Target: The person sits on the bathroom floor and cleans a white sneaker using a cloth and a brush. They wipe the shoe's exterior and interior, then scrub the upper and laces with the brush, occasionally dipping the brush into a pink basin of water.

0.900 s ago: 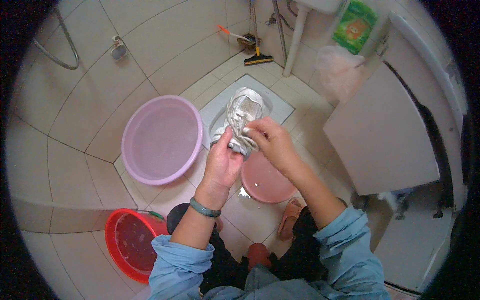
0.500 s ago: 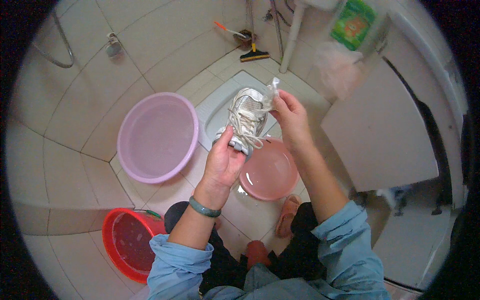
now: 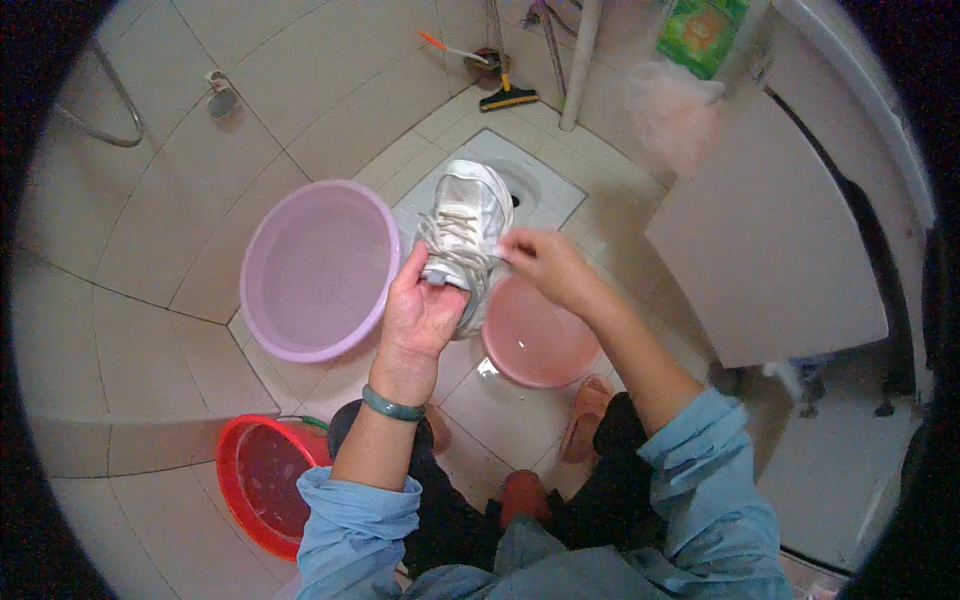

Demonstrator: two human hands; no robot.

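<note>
My left hand [image 3: 420, 310], with a green bangle at the wrist, grips a white lace-up sneaker [image 3: 465, 205] from below at its near end. The shoe is tilted, toe pointing away, with cream laces [image 3: 455, 238] lying loosely over it. My right hand [image 3: 545, 262] is closed in a pinch at the shoe's right side. A small bit of thin white material shows at its fingertips; I cannot tell whether it is tissue or plastic. Below the shoe to the right is a pink basin [image 3: 545, 340] that looks to hold water.
A purple basin [image 3: 320, 270] stands at left, and a red bucket [image 3: 265, 490] of dark liquid at lower left. Behind the shoe lies a squat toilet [image 3: 555, 195]. A floor squeegee [image 3: 508, 98] and brush [image 3: 455, 52] lean at the back; a grey cabinet door [image 3: 770, 250] juts out on the right.
The sneaker has shifted left and turned more upright. My right hand has come down from above the shoe to its side; the crumpled whitish material it held up is now mostly hidden.
</note>
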